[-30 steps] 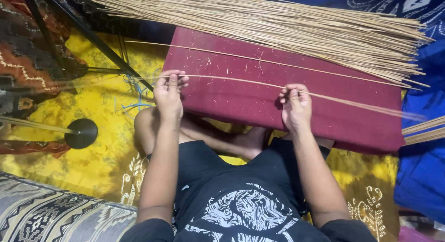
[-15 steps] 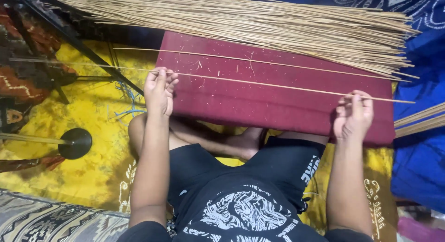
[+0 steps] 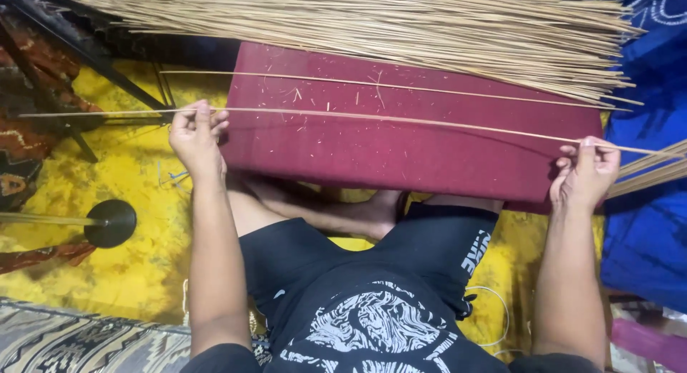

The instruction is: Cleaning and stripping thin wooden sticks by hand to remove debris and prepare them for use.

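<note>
Holding one long thin stick [image 3: 401, 120] between us, we pinch it at both ends: our left hand [image 3: 195, 135] grasps it at about nine o'clock, thumb and fingers closed around it just off the left edge of the maroon cushion [image 3: 401, 155], and our right hand [image 3: 587, 173] grasps it at about three o'clock, past the cushion's right corner. The stick runs nearly level across the cushion, dipping slightly toward the right, with its thin tips passing beyond both fists. A second stick [image 3: 372, 85] lies loose on the cushion just above it, toward twelve o'clock. Beyond that, a thick pile of sticks [image 3: 372, 26] stretches across the top, fanning out at two o'clock. We sit cross-legged on a yellow cloth [image 3: 136, 266], the cushion resting over our legs. At eight o'clock a black round stand base [image 3: 111, 223] sits on the cloth, and blue cloth [image 3: 644, 223] lies at three o'clock.
</note>
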